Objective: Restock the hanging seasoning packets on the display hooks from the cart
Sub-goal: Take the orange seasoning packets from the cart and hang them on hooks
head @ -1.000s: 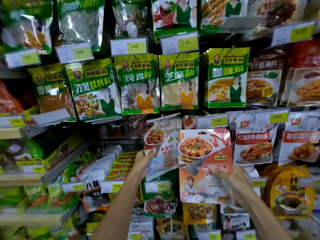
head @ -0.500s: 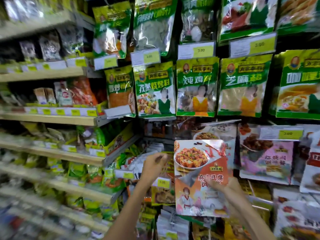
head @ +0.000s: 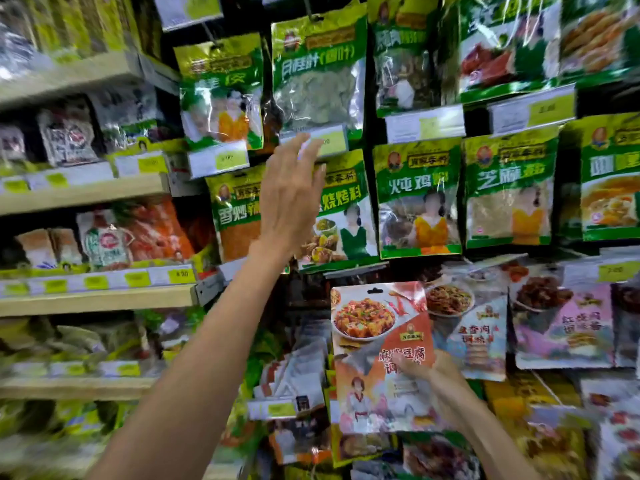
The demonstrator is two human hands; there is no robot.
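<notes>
Right grip (head: 440,379) pinches the orange tofu packet (head: 377,341), lower centre. Left grip (head: 294,188) spread, empty, upper centre by a price tag (head: 329,142). I'd steady the target hook with it, then thread the hang-hole (head: 375,291) squarely.

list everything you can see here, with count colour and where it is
orange tofu packet: one, orange and white, lower middle, in the right hand
green seasoning packets: about ten fronts, green and yellow, two hanging rows across the top
pale sauce packets: at least two, pink and pale blue, hanging right of the orange one
white sachets: a blurred stack, white, lower centre
price tags: many, white and yellow, under the rows and along shelf edges
shelves: several, light wood, left side, holding blurred goods
left hand: one, fingers open, up in front of the green packets
right hand: one, gripping the orange tofu packet at its lower right
</notes>
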